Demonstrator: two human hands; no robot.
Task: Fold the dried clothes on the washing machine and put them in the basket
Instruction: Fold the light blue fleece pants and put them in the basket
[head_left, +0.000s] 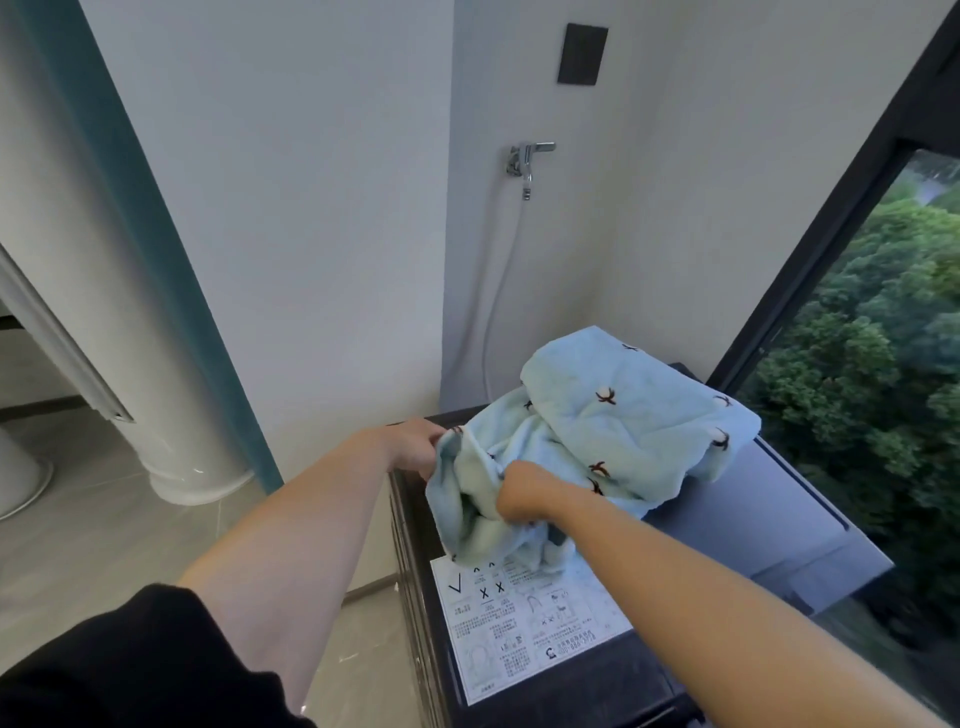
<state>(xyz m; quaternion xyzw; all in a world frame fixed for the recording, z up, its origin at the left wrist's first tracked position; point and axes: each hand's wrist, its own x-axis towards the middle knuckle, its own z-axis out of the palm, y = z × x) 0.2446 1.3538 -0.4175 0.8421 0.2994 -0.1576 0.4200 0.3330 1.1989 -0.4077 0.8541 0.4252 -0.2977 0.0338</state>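
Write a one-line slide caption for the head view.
The left hand and right hand grip a crumpled light-blue cloth atop the washing machine, beside a window, wall tap behind.

The cloth (623, 415) is pale blue, scattered with small dark-brown motifs. The washing machine (597, 680) is black with a grey lid (789, 509), its sticker (530, 629) white with black print. My sleeve (104, 665) is black.

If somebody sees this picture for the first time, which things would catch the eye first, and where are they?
First the pale blue cloth with brown motifs, bunched on the dark washing machine at centre right. The left hand grips its left edge, the right hand its front folds. Then the green trees through the window on the right.
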